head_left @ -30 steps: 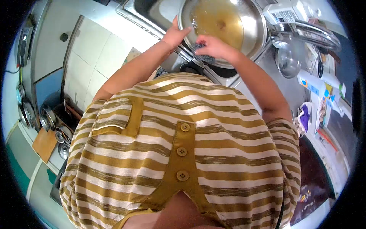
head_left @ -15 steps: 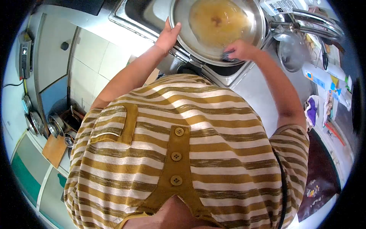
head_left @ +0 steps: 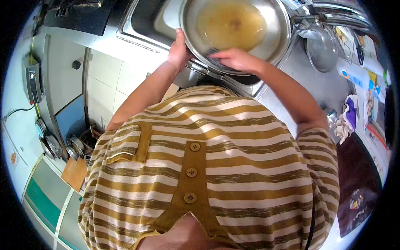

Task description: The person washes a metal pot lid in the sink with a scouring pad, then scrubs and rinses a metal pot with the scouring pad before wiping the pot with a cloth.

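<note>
Wiry scrubber (head_left: 212, 56) moved left along round metal pan (head_left: 276, 38).

Pan (head_left: 277, 35) over the sink (head_left: 141, 40), liquid (head_left: 231, 27) in it.
The left hand (head_left: 179, 52) is at the pan's left rim; the right hand (head_left: 239, 59), with a scrubber (head_left: 211, 53), is inside its near edge. To the right stand the tap (head_left: 337, 21) and a bowl (head_left: 321, 51), with a cloth (head_left: 349, 113) farther right and nearer.
</note>
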### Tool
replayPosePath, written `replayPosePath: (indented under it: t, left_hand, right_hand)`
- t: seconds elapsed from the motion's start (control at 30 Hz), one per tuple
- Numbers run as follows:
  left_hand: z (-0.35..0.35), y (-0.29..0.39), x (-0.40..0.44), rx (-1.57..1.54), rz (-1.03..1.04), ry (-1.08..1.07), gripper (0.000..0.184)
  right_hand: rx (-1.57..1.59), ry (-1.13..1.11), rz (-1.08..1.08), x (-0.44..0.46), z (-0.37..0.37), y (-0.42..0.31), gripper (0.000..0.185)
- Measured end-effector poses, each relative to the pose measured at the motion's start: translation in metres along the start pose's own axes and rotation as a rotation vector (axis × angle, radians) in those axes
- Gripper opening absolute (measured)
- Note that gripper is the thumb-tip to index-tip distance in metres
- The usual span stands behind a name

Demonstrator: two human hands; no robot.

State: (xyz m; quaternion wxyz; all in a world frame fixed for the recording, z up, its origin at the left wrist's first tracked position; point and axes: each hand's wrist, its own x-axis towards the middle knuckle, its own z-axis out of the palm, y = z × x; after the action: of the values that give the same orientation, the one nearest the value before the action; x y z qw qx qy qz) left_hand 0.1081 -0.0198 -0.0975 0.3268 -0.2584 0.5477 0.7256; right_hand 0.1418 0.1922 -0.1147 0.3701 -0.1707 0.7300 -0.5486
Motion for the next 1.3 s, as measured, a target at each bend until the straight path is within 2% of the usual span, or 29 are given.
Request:
replayPosePath:
  t: [0.07,0.1,0.17,0.2,0.23,0.27,0.33,0.37,0.4,0.43,0.47,0.53,0.57,0.63,0.67,0.73,0.77,0.83,0.87,0.93,1.03,1.1,1.13,1.2,1.27,1.3]
  left_hand:
    - [0.001,-0.002,0.004,-0.017,0.004,0.024,0.078]
    - [-0.003,-0.005,0.007,0.012,0.001,0.01,0.08]
    - [-0.006,-0.009,0.01,0.044,0.007,-0.005,0.081]
    - [-0.008,-0.009,0.01,0.069,-0.014,-0.057,0.083]
    - [-0.009,-0.007,0.009,0.097,-0.036,-0.108,0.085]
    - [-0.007,-0.006,0.006,0.059,-0.001,-0.125,0.078]
    - [0.005,0.0,-0.004,0.199,0.104,0.011,0.066]
    - [0.008,0.003,-0.007,0.337,0.13,0.025,0.057]
    - [0.002,-0.005,0.0,0.419,0.274,-0.005,0.057]
    - [-0.003,-0.012,0.008,0.375,0.241,0.015,0.059]
    - [0.0,-0.01,0.005,0.327,0.21,0.036,0.062]
    - [0.006,-0.01,0.002,0.294,0.278,0.037,0.064]
    - [0.008,-0.008,-0.002,0.287,0.264,0.054,0.065]
    - [0.011,-0.007,-0.002,0.261,0.252,0.065,0.066]
    - [0.013,-0.005,-0.005,0.261,0.252,0.064,0.066]
    - [0.014,0.001,-0.008,0.272,0.191,0.043,0.067]
    - [0.015,0.002,-0.009,0.275,0.196,0.038,0.067]
    - [0.017,0.004,-0.009,0.28,0.155,0.037,0.07]
    - [0.009,-0.007,0.002,0.363,0.272,0.052,0.072]
    - [0.012,-0.002,-0.003,0.339,0.208,0.056,0.073]
    - [0.006,-0.009,0.002,0.437,0.22,0.079,0.067]
    - [0.005,-0.006,0.003,0.507,0.232,0.077,0.064]
    - [0.008,-0.008,-0.001,0.411,0.296,0.043,0.063]
    - [0.008,-0.011,0.003,0.352,0.27,0.049,0.064]
    - [0.009,-0.008,0.003,0.34,0.259,0.034,0.064]
    - [0.01,-0.007,0.002,0.32,0.24,0.027,0.065]
  right_hand:
    - [-0.083,-0.193,0.205,-0.023,-0.013,-0.006,0.04]
    - [-0.082,-0.19,0.207,-0.02,-0.011,-0.01,0.04]
    - [0.129,-0.099,0.042,0.003,-0.003,-0.021,0.044]
    - [0.17,0.025,-0.081,0.027,0.007,-0.021,0.045]
    - [0.309,0.039,-0.076,0.059,0.007,-0.01,0.052]
    - [0.306,0.046,-0.092,0.083,0.007,-0.004,0.052]
    - [-0.265,0.539,-0.194,0.116,0.0,-0.002,0.06]
    - [-0.265,0.56,-0.199,0.115,-0.007,-0.003,0.06]
    - [-0.575,0.538,-0.167,0.108,-0.017,-0.004,0.061]
    - [-0.89,0.504,-0.129,0.101,-0.028,-0.005,0.062]
    - [-0.901,0.518,-0.131,0.093,-0.037,-0.003,0.062]
    - [-1.074,0.647,0.099,0.07,-0.049,0.007,0.055]
    - [-1.077,0.65,0.101,0.057,-0.054,0.01,0.055]
    - [-1.154,0.421,0.276,0.035,-0.066,0.009,0.053]
    - [-1.154,0.423,0.277,0.028,-0.065,0.007,0.053]
    - [-0.944,0.407,0.354,0.019,-0.062,-0.001,0.048]
    - [-0.945,0.414,0.354,0.019,-0.057,-0.003,0.048]
    - [0.118,0.673,0.346,0.03,-0.043,-0.009,0.046]
    - [0.115,0.681,0.338,0.037,-0.034,-0.011,0.046]
    - [0.662,0.612,-0.084,0.06,-0.01,-0.014,0.044]
    - [0.524,0.44,-0.166,0.103,0.018,-0.016,0.054]
    - [0.259,0.614,-0.193,0.13,0.012,-0.019,0.057]
    - [0.156,0.703,-0.193,0.142,-0.002,-0.021,0.06]
    - [0.186,0.892,-0.188,0.155,-0.045,-0.038,0.069]
    - [0.124,1.24,-0.003,0.169,-0.084,-0.034,0.075]
    - [0.242,1.298,-0.023,0.168,-0.093,-0.031,0.074]
